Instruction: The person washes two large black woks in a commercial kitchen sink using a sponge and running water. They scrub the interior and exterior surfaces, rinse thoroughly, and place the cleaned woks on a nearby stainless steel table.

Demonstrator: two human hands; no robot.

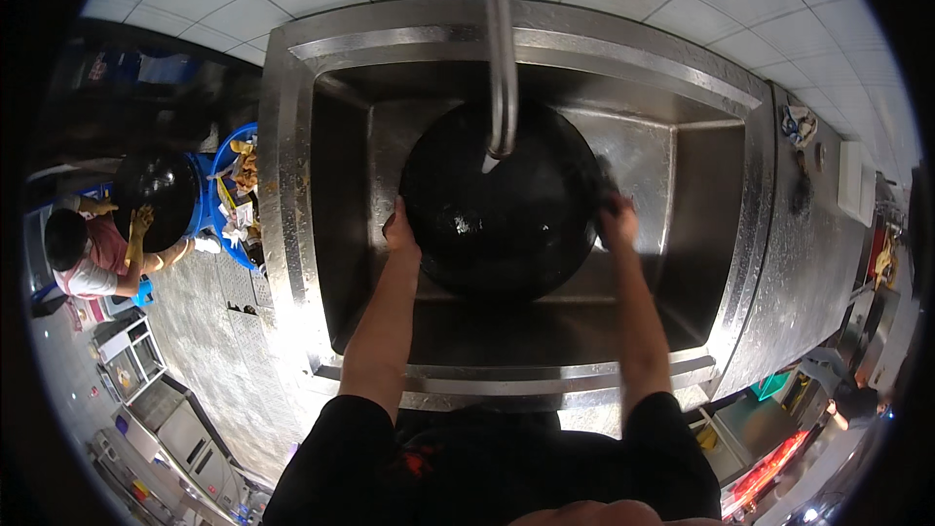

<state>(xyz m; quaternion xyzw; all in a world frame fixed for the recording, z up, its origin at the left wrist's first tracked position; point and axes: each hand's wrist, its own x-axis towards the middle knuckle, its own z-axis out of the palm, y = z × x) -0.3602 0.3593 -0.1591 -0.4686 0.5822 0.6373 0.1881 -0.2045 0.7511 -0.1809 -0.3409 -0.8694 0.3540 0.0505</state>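
A large round black wok (504, 234) lies in a deep stainless steel sink (292, 234), below a metal faucet spout (502, 88) that reaches in from the wall. At the wok's left edge, my left hand (401, 228) grips the rim, thumb on top. My right hand (621, 219) is at the right edge, blurred, with a dark scrubber or similar dark thing (605, 223) under its fingers. Whether that hand also grips the rim, I cannot tell.
Right of the sink, a metal counter (811, 248) bears a crumpled cloth (799, 125) and a white container (855, 183). At left stands a blue bin (219, 215) of scraps. Beyond it, a gloved person (95, 256) handles another black wok (157, 197). Another person (851, 398) is at lower right.
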